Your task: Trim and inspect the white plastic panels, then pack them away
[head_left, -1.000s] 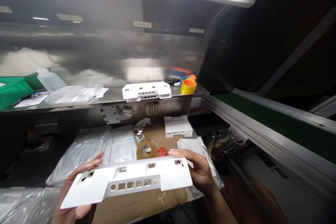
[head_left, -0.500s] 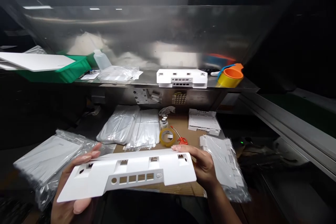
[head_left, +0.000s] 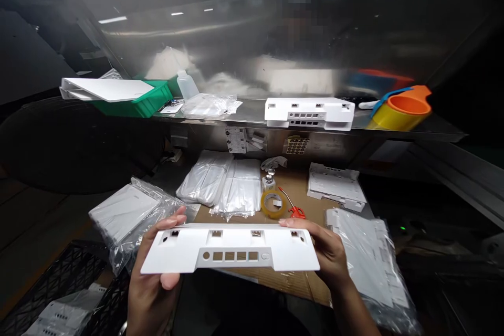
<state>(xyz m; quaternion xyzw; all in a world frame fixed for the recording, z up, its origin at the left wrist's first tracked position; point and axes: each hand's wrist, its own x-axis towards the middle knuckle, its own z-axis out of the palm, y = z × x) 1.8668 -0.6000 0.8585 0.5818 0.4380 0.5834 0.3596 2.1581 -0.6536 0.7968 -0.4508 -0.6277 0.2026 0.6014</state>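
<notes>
Between my hands, above the front edge of the cardboard, is a white plastic housing. Its edge with a row of square port openings and a round hole faces me, and small notches line the top. My left hand grips the left end, thumb below and fingers above. The right end is gripped by my right hand, with fingers over the top edge; its thumb is hidden. A roll of yellow tape and a red-handled air gun lie just behind the housing.
Bagged white panels lie left and right. Behind are stacked plastic bags, a pump bottle and another white housing. The shelf holds a green bin, a white housing and a yellow-orange cup. A black crate stands lower left.
The view has swung to the left, bringing the black crate into sight. The housing has turned from tilted to nearly level, with both hands still holding its ends.
</notes>
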